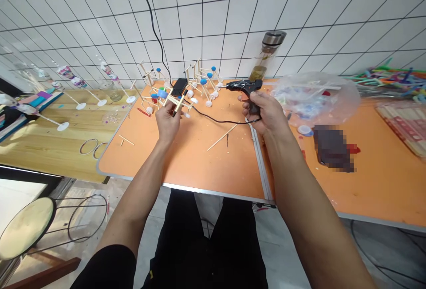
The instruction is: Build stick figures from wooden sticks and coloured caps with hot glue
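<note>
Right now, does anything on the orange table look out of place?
Yes: a thin loose wooden stick lies alone on the orange table, apart from the stick models, and a black electric cord sprawls across it.

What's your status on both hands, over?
Left hand holding wooden stick frame. Right hand gripping black hot glue gun. Black cord lying across orange table between them.

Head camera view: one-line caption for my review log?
Right hand grips a black hot glue gun; left hand holds a wooden-stick model.
</note>
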A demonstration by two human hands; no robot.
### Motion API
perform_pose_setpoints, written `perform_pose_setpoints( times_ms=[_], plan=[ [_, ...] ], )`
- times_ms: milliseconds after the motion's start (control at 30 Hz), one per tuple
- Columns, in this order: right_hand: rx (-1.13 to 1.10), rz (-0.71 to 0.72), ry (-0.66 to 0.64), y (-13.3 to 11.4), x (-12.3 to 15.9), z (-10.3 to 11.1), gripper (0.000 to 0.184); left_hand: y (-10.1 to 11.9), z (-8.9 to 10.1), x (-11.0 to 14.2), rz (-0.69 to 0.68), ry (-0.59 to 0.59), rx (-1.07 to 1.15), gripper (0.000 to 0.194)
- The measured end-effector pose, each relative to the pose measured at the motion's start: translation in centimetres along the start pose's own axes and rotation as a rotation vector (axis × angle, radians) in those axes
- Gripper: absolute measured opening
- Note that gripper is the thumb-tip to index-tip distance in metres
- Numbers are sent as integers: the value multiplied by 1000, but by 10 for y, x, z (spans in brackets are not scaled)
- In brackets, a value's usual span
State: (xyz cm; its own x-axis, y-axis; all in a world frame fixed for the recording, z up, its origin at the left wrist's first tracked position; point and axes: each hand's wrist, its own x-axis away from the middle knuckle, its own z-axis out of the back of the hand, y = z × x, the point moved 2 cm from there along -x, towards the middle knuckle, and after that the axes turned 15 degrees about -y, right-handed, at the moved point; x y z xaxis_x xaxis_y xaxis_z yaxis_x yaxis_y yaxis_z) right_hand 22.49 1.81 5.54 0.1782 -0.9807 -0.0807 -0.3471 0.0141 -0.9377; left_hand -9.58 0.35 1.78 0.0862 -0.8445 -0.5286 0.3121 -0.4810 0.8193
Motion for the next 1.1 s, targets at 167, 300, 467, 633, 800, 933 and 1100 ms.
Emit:
perform_pose_setpoints(
  times_ms=[167, 300, 467, 633, 800, 933, 1100],
  plan=[
    [16, -77, 169, 5, -8, 8, 29, 4, -1, -2, 41, -32, 115, 20],
    [56, -112, 171, 19, -15, 13, 24, 7, -2, -3, 40, -21, 161, 16],
    [106, -136, 173, 38, -22, 24, 20, 8, -2, -3, 62, -25, 137, 15],
    [132, -190, 206, 48, -24, 29, 24, 7, -1, -4, 52, -30, 124, 16],
    [197, -227, 246, 53, -26, 31, 21, 5, -2, -4, 42, -28, 131, 20],
    [240, -239, 283, 59, -30, 41, 23, 5, -2, -4, 19, -40, 136, 24],
    [671, -341, 299, 58, -28, 55, 67, 7, -2, -3, 32, -41, 122, 21]
  ],
)
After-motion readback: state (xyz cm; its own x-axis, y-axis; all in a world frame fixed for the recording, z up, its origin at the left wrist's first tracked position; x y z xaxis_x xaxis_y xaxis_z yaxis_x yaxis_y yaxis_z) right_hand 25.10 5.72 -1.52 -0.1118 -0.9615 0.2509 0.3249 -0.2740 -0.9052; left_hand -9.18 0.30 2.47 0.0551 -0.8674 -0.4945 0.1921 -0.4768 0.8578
